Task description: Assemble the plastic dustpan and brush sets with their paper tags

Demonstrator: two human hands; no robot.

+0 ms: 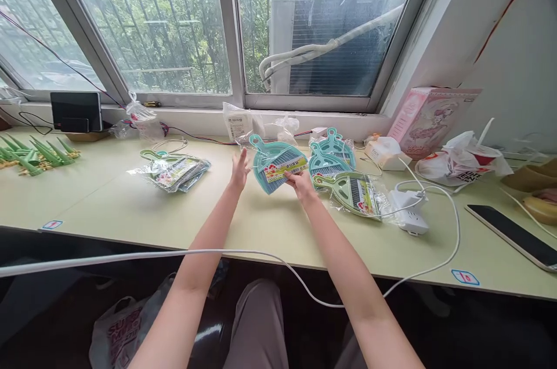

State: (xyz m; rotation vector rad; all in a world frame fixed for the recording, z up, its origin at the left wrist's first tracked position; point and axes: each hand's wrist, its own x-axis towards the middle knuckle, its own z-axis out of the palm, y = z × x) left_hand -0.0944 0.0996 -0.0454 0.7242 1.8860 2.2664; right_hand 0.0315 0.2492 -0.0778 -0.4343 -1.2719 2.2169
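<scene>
My right hand (301, 185) grips the lower right edge of a teal dustpan and brush set (278, 157) in clear wrapping. The set is tilted, its looped handle toward the upper left, with a yellow label across the bristles. Just left of it, my left hand (239, 170) is raised with fingers apart and holds nothing. Beyond my right hand lie two more teal dustpan sets (324, 159), overlapping, and a green dustpan set (351, 192) in front of them. A small pile of wrapped dustpan sets (176, 172), green on top, lies at the left.
A white cable (278, 259) crosses in front of the table edge to a white power strip (409, 215). At the right are a phone (513, 232), tissue box (387, 151), pink box (430, 119) and plastic bag (463, 160). Green spiky pieces (37, 154) and a tablet (76, 111) stand left.
</scene>
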